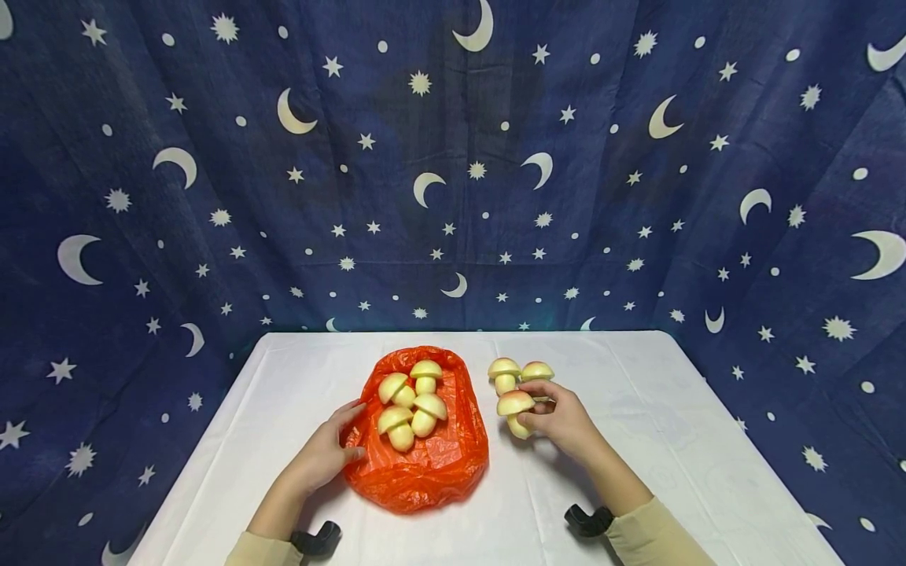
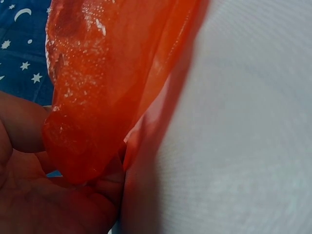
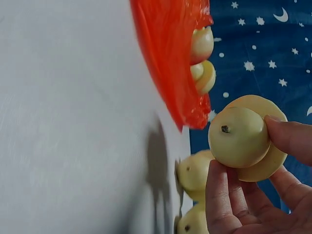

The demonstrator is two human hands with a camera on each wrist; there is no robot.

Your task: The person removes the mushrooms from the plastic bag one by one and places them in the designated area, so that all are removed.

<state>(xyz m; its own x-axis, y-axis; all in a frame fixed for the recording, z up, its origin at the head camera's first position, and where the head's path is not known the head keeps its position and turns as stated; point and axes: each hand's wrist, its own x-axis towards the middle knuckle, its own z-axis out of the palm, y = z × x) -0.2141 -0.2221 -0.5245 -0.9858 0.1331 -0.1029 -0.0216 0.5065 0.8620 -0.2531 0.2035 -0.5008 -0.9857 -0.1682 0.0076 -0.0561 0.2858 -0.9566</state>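
A red plastic bag (image 1: 453, 472) lies spread on the white table with its mouth facing up and its rim rolled. Several pale yellow mushrooms (image 1: 402, 438) with rounded caps are inside it. My left hand (image 1: 322, 452) holds the bag's left rim, thumb and fingers spread around the edge; the left wrist view shows the red plastic (image 2: 97, 97) between them. To the right of the bag, my right hand (image 1: 562, 420) grips a red-tinged mushroom (image 1: 515, 405) between thumb and fingers. Its round stem end (image 3: 239, 136) faces the right wrist camera.
Just behind my right hand stand a mushroom (image 1: 505, 369) and another mushroom (image 1: 536, 369), partly hidden by the fingers. The white tabletop (image 1: 672, 440) extends to the right. A dark blue curtain (image 1: 453, 196) with moons and stars hangs behind and beside the table.
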